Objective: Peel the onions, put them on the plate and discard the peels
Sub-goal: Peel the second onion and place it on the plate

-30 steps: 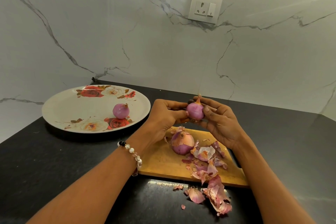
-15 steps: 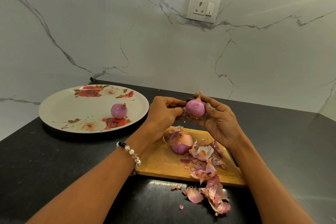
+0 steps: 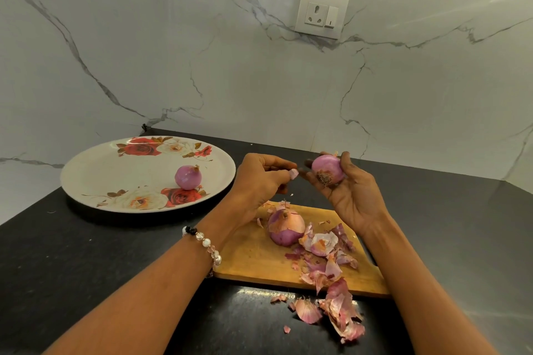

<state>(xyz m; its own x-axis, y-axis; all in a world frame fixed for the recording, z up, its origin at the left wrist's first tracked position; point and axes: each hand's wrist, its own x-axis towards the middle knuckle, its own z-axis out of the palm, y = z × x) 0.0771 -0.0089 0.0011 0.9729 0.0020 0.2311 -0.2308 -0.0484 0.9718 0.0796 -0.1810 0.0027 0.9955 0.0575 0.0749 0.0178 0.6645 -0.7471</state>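
Black countertop (image 3: 86, 253) under marble wall: the right hand (image 3: 350, 193) is cupping a peeled onion (image 3: 328, 168), fingers curled round it, root end facing the camera. The left hand (image 3: 259, 179) is pinching a peel scrap (image 3: 293, 174) beside it. Below, an unpeeled onion (image 3: 285, 228) is sitting on the cutting board (image 3: 253, 256) among peels (image 3: 331, 268); another peeled one (image 3: 188, 177) is lying on the plate (image 3: 95, 176).

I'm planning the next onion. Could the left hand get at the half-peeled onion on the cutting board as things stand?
Probably yes. The half-peeled onion lies uncovered on the cutting board, just below the left hand, nothing between. But that hand pinches a peel scrap, which it should drop first.
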